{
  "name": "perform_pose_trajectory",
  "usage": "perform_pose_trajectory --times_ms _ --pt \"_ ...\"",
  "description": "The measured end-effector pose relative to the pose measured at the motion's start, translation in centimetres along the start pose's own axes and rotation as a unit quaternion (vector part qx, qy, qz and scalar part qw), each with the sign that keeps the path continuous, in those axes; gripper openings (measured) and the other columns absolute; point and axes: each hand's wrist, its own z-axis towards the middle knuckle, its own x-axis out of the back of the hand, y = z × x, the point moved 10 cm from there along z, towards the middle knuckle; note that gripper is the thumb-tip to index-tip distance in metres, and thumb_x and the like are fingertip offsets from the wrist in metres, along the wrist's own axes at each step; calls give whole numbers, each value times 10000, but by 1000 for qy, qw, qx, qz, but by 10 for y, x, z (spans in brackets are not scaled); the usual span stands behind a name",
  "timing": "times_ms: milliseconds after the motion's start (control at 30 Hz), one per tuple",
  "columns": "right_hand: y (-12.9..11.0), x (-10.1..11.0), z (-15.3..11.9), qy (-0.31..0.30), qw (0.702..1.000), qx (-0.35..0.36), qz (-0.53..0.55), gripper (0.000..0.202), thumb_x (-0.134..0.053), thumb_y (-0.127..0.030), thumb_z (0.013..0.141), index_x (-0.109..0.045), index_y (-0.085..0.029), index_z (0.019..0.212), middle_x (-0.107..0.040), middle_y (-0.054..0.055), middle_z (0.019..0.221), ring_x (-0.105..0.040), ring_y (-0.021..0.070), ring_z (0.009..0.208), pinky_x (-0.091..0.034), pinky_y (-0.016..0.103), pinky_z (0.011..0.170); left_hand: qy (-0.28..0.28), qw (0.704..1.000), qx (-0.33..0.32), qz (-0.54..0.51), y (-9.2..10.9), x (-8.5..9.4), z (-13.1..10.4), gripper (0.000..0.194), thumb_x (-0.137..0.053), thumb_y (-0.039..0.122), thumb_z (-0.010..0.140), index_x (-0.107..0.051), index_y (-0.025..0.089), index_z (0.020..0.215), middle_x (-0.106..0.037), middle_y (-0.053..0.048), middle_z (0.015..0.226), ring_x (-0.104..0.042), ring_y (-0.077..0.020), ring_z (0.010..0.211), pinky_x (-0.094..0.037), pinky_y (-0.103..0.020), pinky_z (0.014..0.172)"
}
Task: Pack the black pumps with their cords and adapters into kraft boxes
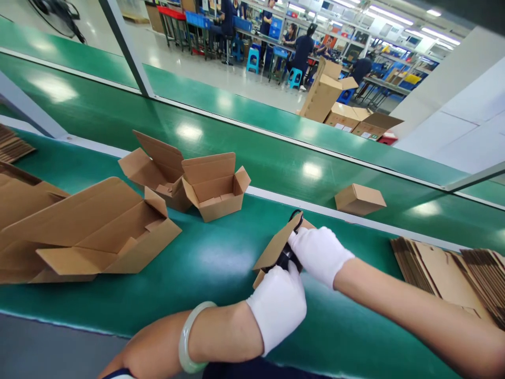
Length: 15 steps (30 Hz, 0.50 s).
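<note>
Both my hands wear white gloves and meet at a small cardboard box (278,243) on the green table. Its tall flap stands up on the left side. A glossy black object (287,258) with a black cable loop above it sits at the box's mouth; its kind is hard to make out. My left hand (281,306) is closed against the near side of that object, its thumb along it. From the right, my right hand (319,253) reaches in with bent fingers at the object and cable. Its fingertips are partly hidden by the flap and the box.
Two small open boxes (223,208) stand left of centre, with larger open boxes (130,252) nearer the left edge. A closed box (361,200) rests on the green conveyor (272,160) beyond. Flattened cardboard stacks (445,268) lie at right. Metal posts (128,50) rise from the frame.
</note>
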Motion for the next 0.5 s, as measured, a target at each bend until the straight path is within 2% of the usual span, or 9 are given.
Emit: perform_pose_trajectory --times_ms 133,300,433,500 --pt "19 0 2 5 999 -47 -13 508 -322 -27 821 -397 -121 1315 -611 162 872 -637 237 641 -450 323 517 0 1000 -2 -14 -1 2 0 274 -441 19 693 -634 21 888 -621 -185 761 -571 -225 576 -370 -280 390" --pt "4 2 -2 37 998 -43 -8 507 -317 -16 818 -433 -130 1298 -605 155 804 -633 252 661 -443 326 525 -10 1000 8 0 -3 -3 2 250 -473 40 721 -619 0 920 -623 -230 847 -583 -230 581 -388 -295 402" --pt "-3 8 -12 52 995 -82 -2 529 -267 22 811 -473 -137 1272 -592 150 746 -620 241 599 -406 290 484 -89 992 17 -92 -5 -19 6 151 -523 64 734 -648 73 818 -629 -139 709 -599 -250 578 -424 -322 427" --pt "-6 8 -14 59 994 -97 -3 545 -244 44 802 -489 -131 1257 -582 144 709 -611 232 569 -378 272 464 -106 985 23 -134 -6 -23 8 86 -562 84 727 -645 105 714 -625 -112 655 -617 -273 604 -438 -336 455"
